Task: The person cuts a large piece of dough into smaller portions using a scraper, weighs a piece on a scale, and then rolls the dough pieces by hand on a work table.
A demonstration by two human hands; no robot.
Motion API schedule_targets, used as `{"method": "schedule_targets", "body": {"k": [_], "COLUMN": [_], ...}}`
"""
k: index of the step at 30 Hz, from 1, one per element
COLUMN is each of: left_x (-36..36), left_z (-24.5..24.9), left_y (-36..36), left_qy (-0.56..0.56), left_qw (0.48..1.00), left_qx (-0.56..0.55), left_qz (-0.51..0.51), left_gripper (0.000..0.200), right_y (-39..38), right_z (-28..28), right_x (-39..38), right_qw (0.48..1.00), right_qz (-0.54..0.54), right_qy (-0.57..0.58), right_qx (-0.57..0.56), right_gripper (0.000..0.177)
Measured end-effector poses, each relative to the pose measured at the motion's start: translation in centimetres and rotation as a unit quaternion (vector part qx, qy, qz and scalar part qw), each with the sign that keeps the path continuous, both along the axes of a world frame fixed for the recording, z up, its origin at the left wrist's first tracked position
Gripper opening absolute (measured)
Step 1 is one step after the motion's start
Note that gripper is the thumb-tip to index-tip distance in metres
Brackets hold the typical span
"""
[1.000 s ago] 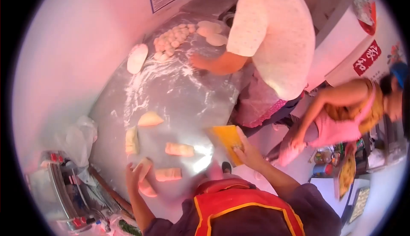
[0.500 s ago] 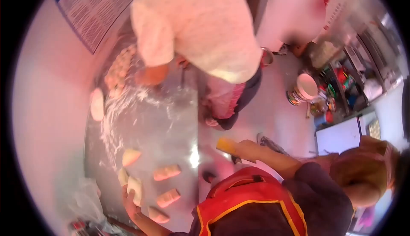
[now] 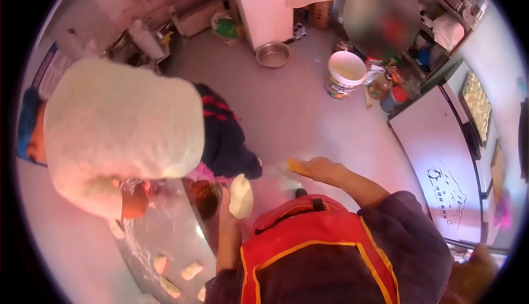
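- One co-worker in a white top (image 3: 121,128) is the largest thing in view. This person bends over the far end of the steel table (image 3: 165,232), hiding most of it, and has a hand (image 3: 135,202) down on its floured surface.
- One white cabinet (image 3: 441,161) stands well to the right of the table, across the open floor. A tray of small pale pieces (image 3: 476,103) lies just beyond it.
- Only a narrow strip of the table shows, between the co-worker and the wearer's red apron (image 3: 314,249).
- One white bucket (image 3: 346,72) stands on the floor far from the table, close to the cabinet's corner.
- One steel bowl (image 3: 273,54) sits on the floor farther back, left of the bucket.
- One dark bowl (image 3: 206,196) sits at the table's right edge; its contents cannot be made out.
- One dough lump (image 3: 241,195) is held clear of the table, just past its right edge and beside the dark bowl. The left hand (image 3: 226,204) grips it from behind, the fingers wrapped on the dough and mostly hidden by it.
- One yellow scraper (image 3: 299,167) is out over the floor, right of the table. The right hand (image 3: 325,170) has its fingers clamped on it.
- Several small dough pieces (image 3: 191,270) lie apart on the table's near end.
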State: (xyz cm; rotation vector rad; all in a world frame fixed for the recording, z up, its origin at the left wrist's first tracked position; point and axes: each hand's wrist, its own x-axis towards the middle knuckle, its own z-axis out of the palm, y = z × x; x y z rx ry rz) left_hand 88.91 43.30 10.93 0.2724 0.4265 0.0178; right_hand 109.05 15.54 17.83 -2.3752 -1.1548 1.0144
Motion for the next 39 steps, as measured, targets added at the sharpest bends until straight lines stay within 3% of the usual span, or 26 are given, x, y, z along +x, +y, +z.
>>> {"method": "schedule_targets", "body": {"k": [1, 4, 8, 9, 12, 14, 15, 16, 17, 18, 20, 22, 24, 29, 32, 35, 38, 39], "left_x": [3.3, 12.0, 22.0, 24.3, 32.9, 39.2, 42.3, 45.9, 49.1, 52.1, 58.0, 64.6, 70.6, 83.4, 87.3, 91.6, 94.7, 95.7], "left_z": [0.5, 3.5, 3.1, 2.8, 0.7, 0.1, -1.9, -2.7, -2.1, -1.4, -0.2, -0.3, -0.4, 0.3, 3.7, 2.8, 5.2, 5.8], "left_y": [-0.4, -3.6, -4.0, -4.1, -3.8, -4.2, -4.1, -4.0, -4.4, -4.9, -6.0, -6.9, -8.2, -12.3, -13.0, -12.5, -13.4, -13.9], "left_qy": [0.05, -0.136, -0.134, -0.011, -0.014, -0.052, -0.073, -0.096, -0.101, -0.071, -0.01, -0.054, -0.064, 0.04, -0.014, -0.087, -0.053, -0.05], "left_qw": [0.999, 0.981, 0.966, 0.987, 0.974, 0.964, 0.96, 0.956, 0.953, 0.955, 0.958, 0.939, 0.928, 0.946, 0.942, 0.928, 0.937, 0.937], "left_qx": [-0.016, -0.055, -0.076, 0.003, 0.043, -0.018, -0.038, -0.056, -0.027, -0.02, -0.009, -0.039, -0.055, 0.0, 0.08, 0.061, 0.121, 0.132], "left_qz": [-0.009, -0.124, -0.207, -0.162, -0.221, -0.261, -0.266, -0.271, -0.285, -0.288, -0.288, -0.337, -0.364, -0.323, -0.327, -0.356, -0.322, -0.319], "left_gripper": [0.061, 0.059, 0.055, 0.053, 0.054, 0.053, 0.053, 0.052, 0.051, 0.05, 0.048, 0.047, 0.046, 0.045, 0.044, 0.043, 0.041, 0.04], "right_y": [-2.0, -8.0, -15.2, -17.3, -23.6, -28.4, -30.9, -32.8, -35.8, -36.9, -36.7, -35.6, -37.5, -32.3, -30.8, -33.5, -33.5, -34.1], "right_z": [0.1, -3.0, -6.1, -7.8, -12.6, -16.2, -18.1, -19.1, -21.9, -21.8, -19.2, -17.2, -21.4, -22.0, -21.6, -26.3, -22.3, -22.1], "right_x": [1.8, 6.4, 11.0, 11.9, 13.7, 13.5, 13.5, 12.9, 11.2, 10.9, 12.5, 15.8, 17.3, 29.2, 37.7, 42.3, 48.0, 49.1], "right_qw": [0.999, 0.992, 0.968, 0.961, 0.92, 0.9, 0.875, 0.853, 0.84, 0.827, 0.812, 0.805, 0.779, 0.773, 0.769, 0.781, 0.794, 0.795], "right_qz": [-0.024, -0.089, -0.21, -0.227, -0.299, -0.335, -0.364, -0.402, -0.458, -0.474, -0.444, -0.434, -0.519, -0.597, -0.586, -0.585, -0.569, -0.571], "right_qy": [-0.019, -0.05, 0.004, 0.009, 0.049, 0.042, 0.093, 0.11, 0.12, 0.144, 0.18, 0.183, 0.241, 0.198, 0.226, 0.22, 0.167, 0.159], "right_qx": [0.012, -0.069, -0.137, -0.156, -0.249, -0.275, -0.306, -0.313, -0.266, -0.267, -0.335, -0.361, -0.255, -0.081, -0.115, 0.004, -0.135, -0.126], "right_gripper": [0.052, 0.055, 0.06, 0.065, 0.083, 0.09, 0.092, 0.091, 0.073, 0.075, 0.077, 0.08, 0.088, 0.092, 0.093, 0.094, 0.095, 0.095]}}
